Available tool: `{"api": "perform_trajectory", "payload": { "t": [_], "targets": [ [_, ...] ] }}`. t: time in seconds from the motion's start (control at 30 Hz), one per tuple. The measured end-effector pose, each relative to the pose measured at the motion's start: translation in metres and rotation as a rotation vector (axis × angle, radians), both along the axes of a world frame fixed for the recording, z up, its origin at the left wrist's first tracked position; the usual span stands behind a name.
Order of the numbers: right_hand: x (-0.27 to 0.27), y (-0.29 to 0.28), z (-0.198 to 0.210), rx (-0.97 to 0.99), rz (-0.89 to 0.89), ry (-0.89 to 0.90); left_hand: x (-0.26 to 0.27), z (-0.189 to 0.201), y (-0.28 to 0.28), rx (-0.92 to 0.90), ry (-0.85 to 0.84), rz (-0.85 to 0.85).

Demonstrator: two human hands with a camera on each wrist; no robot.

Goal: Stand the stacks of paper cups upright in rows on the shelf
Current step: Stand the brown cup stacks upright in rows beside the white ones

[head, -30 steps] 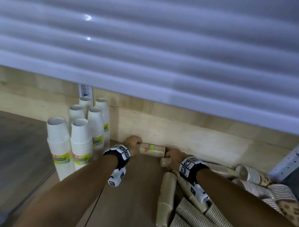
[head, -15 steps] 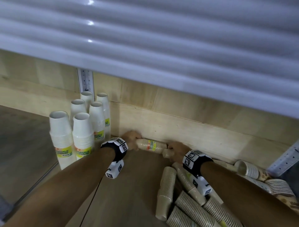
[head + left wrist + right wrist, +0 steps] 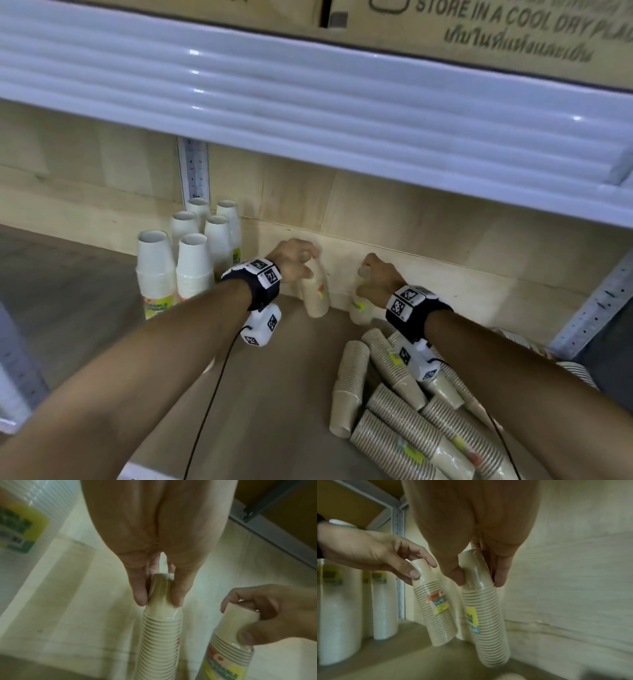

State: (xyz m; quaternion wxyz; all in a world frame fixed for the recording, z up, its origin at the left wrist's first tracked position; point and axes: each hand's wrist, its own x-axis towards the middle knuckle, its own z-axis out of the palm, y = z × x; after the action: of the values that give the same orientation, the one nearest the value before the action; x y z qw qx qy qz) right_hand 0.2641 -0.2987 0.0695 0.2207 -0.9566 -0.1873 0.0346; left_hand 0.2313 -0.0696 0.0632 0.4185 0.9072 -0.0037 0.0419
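Kraft cup stacks are seen lying in a heap at lower right of the head view, partly cut off by the frame edge and hidden by the right forearm. White cup stacks stand upright at centre left, their bases cut off in the wrist views. Only the wrist views show the grips: the left hand pinches the left stack by its top; the right hand likewise holds the right stack. Both stacks are tilted near the shelf's back wall.
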Motion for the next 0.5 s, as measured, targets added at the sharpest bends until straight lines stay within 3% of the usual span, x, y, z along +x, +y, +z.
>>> {"api": "perform_trajectory", "payload": {
  "t": [0.23,0.4,0.5],
  "targets": [
    [-0.017,0.042,0.007,0.183,0.046,0.03,-0.022,0.027,0.004,0.225,0.059,0.035],
    [-0.027,0.069,-0.004,0.233,0.091,0.103,-0.033,0.022,0.008,0.356,0.103,0.056],
    [-0.031,0.083,-0.01,0.205,0.113,0.116,-0.036,0.015,0.013,0.342,0.136,0.078]
  ]
}}
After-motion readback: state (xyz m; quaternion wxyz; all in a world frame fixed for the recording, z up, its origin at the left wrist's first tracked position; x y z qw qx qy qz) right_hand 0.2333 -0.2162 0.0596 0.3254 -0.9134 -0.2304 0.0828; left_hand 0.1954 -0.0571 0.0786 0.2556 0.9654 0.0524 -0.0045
